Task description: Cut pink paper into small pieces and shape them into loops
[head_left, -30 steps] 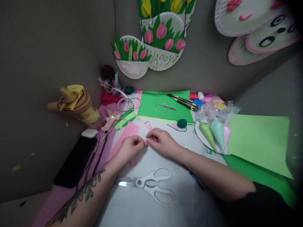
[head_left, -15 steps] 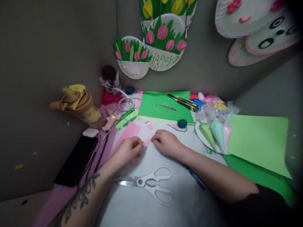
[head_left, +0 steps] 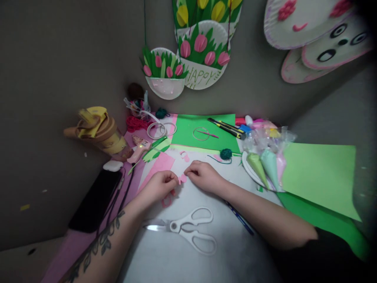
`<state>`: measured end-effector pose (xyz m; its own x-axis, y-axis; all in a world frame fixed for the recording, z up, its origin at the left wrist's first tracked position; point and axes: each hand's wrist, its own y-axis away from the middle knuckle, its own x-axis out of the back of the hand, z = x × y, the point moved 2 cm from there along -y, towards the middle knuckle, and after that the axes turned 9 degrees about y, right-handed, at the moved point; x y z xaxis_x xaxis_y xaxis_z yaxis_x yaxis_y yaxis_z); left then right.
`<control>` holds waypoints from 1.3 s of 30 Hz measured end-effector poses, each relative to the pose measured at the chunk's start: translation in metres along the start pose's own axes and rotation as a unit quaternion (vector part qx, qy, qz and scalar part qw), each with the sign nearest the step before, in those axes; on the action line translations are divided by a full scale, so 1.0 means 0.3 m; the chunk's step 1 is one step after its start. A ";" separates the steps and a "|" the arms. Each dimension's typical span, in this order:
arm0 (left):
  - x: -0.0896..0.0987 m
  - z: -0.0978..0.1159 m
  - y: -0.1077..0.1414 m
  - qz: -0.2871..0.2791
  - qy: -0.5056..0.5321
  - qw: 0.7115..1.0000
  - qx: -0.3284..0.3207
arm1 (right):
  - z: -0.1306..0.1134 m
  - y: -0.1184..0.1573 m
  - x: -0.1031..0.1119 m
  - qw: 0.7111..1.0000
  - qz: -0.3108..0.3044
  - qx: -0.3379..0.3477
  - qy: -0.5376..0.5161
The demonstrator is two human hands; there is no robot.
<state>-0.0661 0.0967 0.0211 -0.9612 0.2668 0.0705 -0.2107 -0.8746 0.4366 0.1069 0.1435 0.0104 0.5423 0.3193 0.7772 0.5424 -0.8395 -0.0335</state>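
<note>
Small pink paper pieces [head_left: 183,179] lie between my two hands above the white work surface [head_left: 235,259]. My left hand [head_left: 165,184] is pinched at the left edge of these pieces. From the right, my right hand [head_left: 200,175] reaches in with fingers pressed together, its fingertips right beside the pink paper; what they hold, if anything, is too small to make out. Below the hands lie open white-handled scissors [head_left: 191,228]. Pink paper scraps [head_left: 166,201] sit just under my left hand, and more pink cutouts [head_left: 185,156] lie beyond the hands.
A glue gun [head_left: 138,151], a black phone [head_left: 94,200] and a cup [head_left: 112,135] stand or lie left. Green paper [head_left: 185,131] with cutters [head_left: 226,127] is at the back. Right are piping bags [head_left: 269,167] and light green paper [head_left: 321,173]. A blue pen [head_left: 241,220] lies under my right forearm.
My right hand has moved slightly left, closer to my left hand and the pink pieces. My left hand has barely moved. The camera view has shifted a little.
</note>
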 end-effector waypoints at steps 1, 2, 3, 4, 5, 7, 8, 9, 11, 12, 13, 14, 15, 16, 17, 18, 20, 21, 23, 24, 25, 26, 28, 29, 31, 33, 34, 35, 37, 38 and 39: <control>0.000 -0.001 -0.002 0.004 -0.003 1.000 -0.009 | -0.006 -0.001 0.002 1.000 0.009 -0.004 -0.021; -0.002 -0.002 -0.004 0.006 -0.008 1.000 -0.016 | -0.014 -0.001 0.003 0.999 0.014 -0.008 -0.043; -0.005 -0.003 -0.004 0.007 -0.013 1.000 -0.018 | -0.022 -0.003 0.003 0.998 0.016 -0.012 -0.063; -0.008 -0.005 -0.003 0.008 -0.019 1.000 -0.014 | -0.030 -0.004 0.001 0.997 0.014 -0.015 -0.078; -0.011 -0.007 -0.001 0.009 -0.025 1.000 -0.006 | -0.038 -0.006 -0.002 0.996 0.008 -0.016 -0.086; -0.015 -0.009 0.002 0.012 -0.038 0.999 0.008 | -0.048 -0.010 -0.008 0.995 -0.009 -0.020 -0.092; -0.015 -0.009 0.003 0.013 -0.044 0.999 0.007 | -0.049 -0.012 -0.011 0.995 -0.021 -0.028 -0.098; -0.014 -0.008 0.002 0.015 -0.053 0.998 -0.001 | -0.047 -0.015 -0.013 0.993 -0.034 -0.038 -0.110; -0.005 -0.006 -0.001 0.024 -0.082 0.995 -0.042 | -0.038 -0.022 -0.015 0.986 -0.055 -0.063 -0.145; 0.003 -0.005 -0.004 0.034 -0.101 0.992 -0.070 | -0.031 -0.026 -0.015 0.983 -0.061 -0.075 -0.159; 0.011 -0.004 -0.006 0.046 -0.121 0.987 -0.098 | -0.024 -0.030 -0.014 0.981 -0.064 -0.084 -0.166; 0.019 -0.004 -0.008 0.056 -0.140 0.981 -0.124 | -0.017 -0.033 -0.014 0.980 -0.065 -0.091 -0.165; 0.025 -0.005 -0.010 0.061 -0.159 0.974 -0.147 | -0.011 -0.037 -0.014 0.981 -0.066 -0.094 -0.158; 0.030 -0.007 -0.010 0.061 -0.174 0.969 -0.164 | -0.006 -0.040 -0.015 0.982 -0.069 -0.095 -0.148; 0.031 -0.010 -0.011 0.053 -0.188 0.965 -0.175 | -0.002 -0.043 -0.017 0.984 -0.072 -0.092 -0.137; 0.031 -0.014 -0.011 0.041 -0.200 0.962 -0.181 | 0.000 -0.045 -0.019 0.985 -0.075 -0.088 -0.126; 0.026 -0.025 -0.012 0.019 -0.217 0.959 -0.183 | 0.001 -0.049 -0.024 0.988 -0.078 -0.080 -0.103; 0.024 -0.031 -0.013 0.013 -0.223 0.958 -0.181 | 0.001 -0.050 -0.026 0.989 -0.080 -0.077 -0.092; 0.021 -0.044 -0.014 0.010 -0.232 0.957 -0.173 | 0.000 -0.053 -0.028 0.991 -0.086 -0.073 -0.073; 0.021 -0.049 -0.015 0.011 -0.236 0.957 -0.171 | -0.001 -0.054 -0.029 0.992 -0.088 -0.071 -0.063; 0.021 -0.053 -0.016 0.011 -0.240 0.956 -0.170 | -0.003 -0.055 -0.029 0.992 -0.090 -0.068 -0.053; 0.022 -0.055 -0.016 0.010 -0.243 0.955 -0.170 | -0.004 -0.055 -0.029 0.993 -0.090 -0.066 -0.041; 0.023 -0.057 -0.016 0.007 -0.248 0.953 -0.174 | -0.008 -0.056 -0.027 0.994 -0.089 -0.060 -0.022; 0.024 -0.057 -0.016 0.006 -0.250 0.952 -0.175 | -0.009 -0.056 -0.027 0.994 -0.089 -0.058 -0.014; 0.025 -0.058 -0.016 0.007 -0.251 0.953 -0.171 | -0.011 -0.056 -0.028 0.995 -0.089 -0.055 -0.001; 0.027 -0.061 -0.019 0.006 -0.250 0.953 -0.169 | -0.011 -0.054 -0.030 0.995 -0.084 -0.052 0.011; 0.027 -0.063 -0.020 0.005 -0.251 0.953 -0.168 | -0.010 -0.054 -0.031 0.995 -0.081 -0.049 0.017; 0.028 -0.064 -0.022 0.002 -0.252 0.953 -0.169 | -0.009 -0.053 -0.033 0.996 -0.078 -0.045 0.022; 0.028 -0.066 -0.025 -0.003 -0.257 0.951 -0.169 | -0.007 -0.052 -0.037 0.996 -0.072 -0.036 0.032; 0.027 -0.065 -0.025 -0.005 -0.260 0.951 -0.167 | -0.006 -0.052 -0.038 0.996 -0.070 -0.032 0.036; 0.026 -0.062 -0.023 -0.005 -0.262 0.950 -0.167 | -0.005 -0.051 -0.040 0.996 -0.068 -0.028 0.039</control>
<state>-0.0755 0.0972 0.0020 -0.7563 0.3638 0.5438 -0.3474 -0.9276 0.1374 0.0911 0.1518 0.0027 0.4130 0.3994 0.8185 0.5700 -0.8143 0.1097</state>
